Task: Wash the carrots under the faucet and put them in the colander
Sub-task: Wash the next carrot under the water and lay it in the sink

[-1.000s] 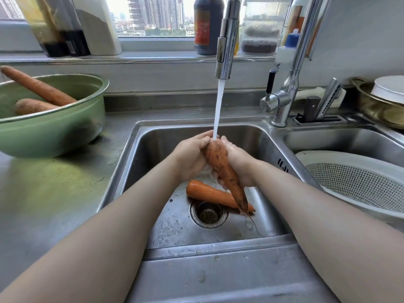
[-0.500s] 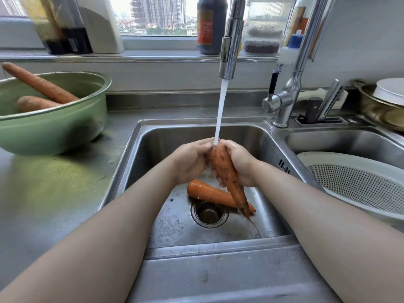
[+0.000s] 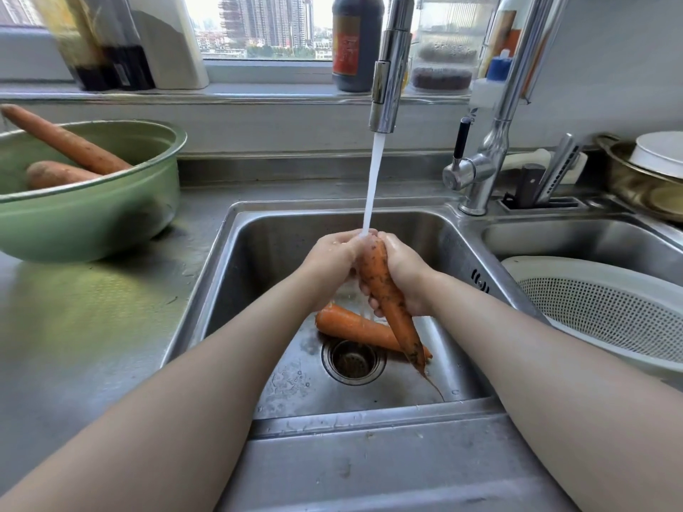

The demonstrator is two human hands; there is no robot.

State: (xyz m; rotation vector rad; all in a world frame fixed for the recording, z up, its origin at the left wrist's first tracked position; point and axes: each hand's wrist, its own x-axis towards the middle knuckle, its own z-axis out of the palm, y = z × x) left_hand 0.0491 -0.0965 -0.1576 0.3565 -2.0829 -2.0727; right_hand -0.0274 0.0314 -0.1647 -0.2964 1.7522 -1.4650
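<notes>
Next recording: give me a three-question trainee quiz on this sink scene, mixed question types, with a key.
1. True or false: the colander already holds a washed carrot.
2. How many carrots lie in the green bowl?
3. Multiple choice: the loose carrot in the sink lies (A) beside the drain, (B) in the colander, (C) on the counter.

Key
1. False; it shows no carrot.
2. Two.
3. A. The left hand and right hand hold the soiled carrot under the faucet stream.
</notes>
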